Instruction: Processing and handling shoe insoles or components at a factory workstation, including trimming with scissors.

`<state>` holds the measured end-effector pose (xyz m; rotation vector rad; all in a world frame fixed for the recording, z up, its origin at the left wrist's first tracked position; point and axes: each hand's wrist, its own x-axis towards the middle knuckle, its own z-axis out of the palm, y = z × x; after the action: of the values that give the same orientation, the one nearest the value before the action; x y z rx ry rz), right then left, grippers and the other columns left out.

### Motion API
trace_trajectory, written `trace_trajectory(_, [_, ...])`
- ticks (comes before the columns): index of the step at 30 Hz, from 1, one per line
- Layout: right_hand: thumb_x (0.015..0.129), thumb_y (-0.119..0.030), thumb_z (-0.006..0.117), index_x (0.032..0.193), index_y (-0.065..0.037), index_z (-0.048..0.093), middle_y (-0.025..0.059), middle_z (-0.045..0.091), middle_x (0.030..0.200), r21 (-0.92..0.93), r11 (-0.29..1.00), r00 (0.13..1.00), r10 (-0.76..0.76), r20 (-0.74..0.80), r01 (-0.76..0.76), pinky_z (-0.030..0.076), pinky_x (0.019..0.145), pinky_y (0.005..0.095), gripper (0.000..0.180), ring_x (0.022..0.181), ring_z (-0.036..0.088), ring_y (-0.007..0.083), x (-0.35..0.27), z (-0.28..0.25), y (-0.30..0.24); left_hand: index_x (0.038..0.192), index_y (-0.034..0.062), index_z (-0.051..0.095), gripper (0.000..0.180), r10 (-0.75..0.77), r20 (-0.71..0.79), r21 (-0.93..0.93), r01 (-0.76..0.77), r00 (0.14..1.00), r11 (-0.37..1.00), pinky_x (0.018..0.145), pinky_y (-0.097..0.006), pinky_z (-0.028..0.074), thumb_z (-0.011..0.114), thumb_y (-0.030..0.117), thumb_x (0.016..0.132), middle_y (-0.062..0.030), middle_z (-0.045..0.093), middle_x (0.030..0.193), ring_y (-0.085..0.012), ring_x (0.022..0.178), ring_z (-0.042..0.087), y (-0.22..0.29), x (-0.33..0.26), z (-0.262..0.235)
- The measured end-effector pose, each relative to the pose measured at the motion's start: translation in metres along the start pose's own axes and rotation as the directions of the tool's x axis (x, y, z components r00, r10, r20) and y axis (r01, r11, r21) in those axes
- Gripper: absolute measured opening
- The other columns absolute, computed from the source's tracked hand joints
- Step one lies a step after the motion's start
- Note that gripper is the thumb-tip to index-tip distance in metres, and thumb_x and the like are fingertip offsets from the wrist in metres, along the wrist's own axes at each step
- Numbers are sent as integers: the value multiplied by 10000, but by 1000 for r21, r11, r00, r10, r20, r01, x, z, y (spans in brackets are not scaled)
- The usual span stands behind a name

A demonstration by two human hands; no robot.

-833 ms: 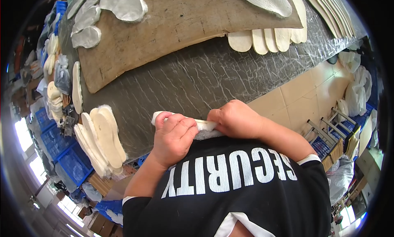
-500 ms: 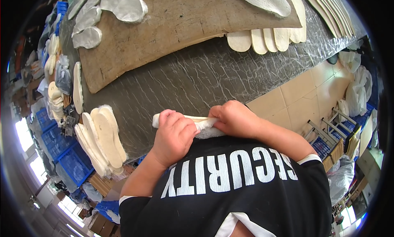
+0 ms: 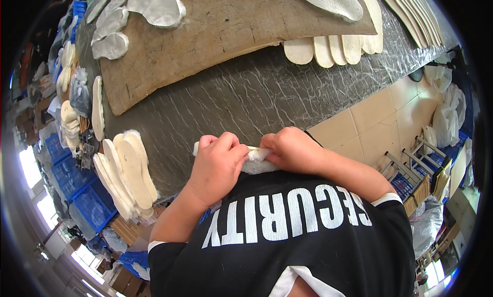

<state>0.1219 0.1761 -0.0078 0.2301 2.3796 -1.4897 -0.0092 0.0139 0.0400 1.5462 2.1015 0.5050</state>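
Note:
Close to my chest, at the table's near edge, I hold a fleecy white insole (image 3: 258, 163) between both hands. My left hand (image 3: 216, 161) is wrapped over its left part, with fingertips pinching the upper edge. My right hand (image 3: 291, 150) pinches the right end between thumb and curled fingers. A thin cream strip of the insole's edge shows between the two hands, and white fluff hangs below it. Most of the insole is hidden behind my fingers. To the left of my left hand lies a pile of cream insoles (image 3: 134, 168) with fluffy rims.
A brown board (image 3: 205, 35) lies on the dark, plastic-covered table (image 3: 215, 99). Several white fleece pieces (image 3: 156, 9) rest on its left side. Cream insoles (image 3: 299, 51) stick out from under its right edge. Blue crates (image 3: 92, 207) stand at left, a metal-legged stool (image 3: 405, 168) at right.
My left hand has shifted a little to the right along the insole, its fingers now closer to my right hand. Less of the cream edge shows. My right hand has barely moved.

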Motion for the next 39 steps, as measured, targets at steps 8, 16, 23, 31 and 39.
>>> trace_trajectory(8, [731, -121, 671, 878, -44, 671, 187, 665, 756, 23, 998, 999, 51, 0, -51, 518, 713, 444, 166, 765, 659, 362, -1, -3, -1, 811, 100, 641, 133, 56, -17, 55, -55, 998, 997, 769, -367, 365, 728, 84, 711, -15, 566, 839, -199, 768, 561, 4, 1, 6])
trace_trajectory(16, [730, -110, 660, 878, -34, 673, 197, 666, 765, 28, 998, 999, 52, -5, -52, 517, 722, 446, 167, 772, 657, 368, 0, -2, 3, 806, 96, 616, 160, 41, 11, 107, -42, 999, 993, 767, -383, 352, 724, 89, 689, -21, 563, 843, -210, 815, 551, 5, 1, 11])
trace_trajectory(23, [727, -93, 638, 886, -46, 676, 200, 663, 765, 36, 998, 999, 47, -3, -47, 517, 729, 450, 170, 774, 655, 374, 0, -1, 9, 798, 60, 552, 151, 170, -128, 134, -153, 977, 979, 855, -435, 371, 654, 17, 695, -66, 593, 951, -265, 957, 563, 0, 3, 26])
trace_trajectory(31, [726, -103, 651, 878, -56, 666, 207, 648, 749, 98, 995, 994, 8, 112, -19, 505, 715, 453, 160, 764, 640, 391, -1, -10, 14, 832, 57, 522, 180, 116, -171, 14, -115, 978, 993, 857, -443, 369, 629, -3, 701, -67, 606, 901, -273, 883, 582, -3, 1, 37])
trace_trajectory(39, [753, -278, 727, 860, -40, 653, 168, 664, 737, 3, 977, 977, -212, -30, 213, 506, 681, 442, 271, 744, 651, 364, 2, -18, 5, 838, 54, 524, 180, 132, -213, 59, -122, 968, 991, 831, -440, 375, 631, 4, 703, -66, 610, 885, -267, 850, 584, 1, 10, 31])
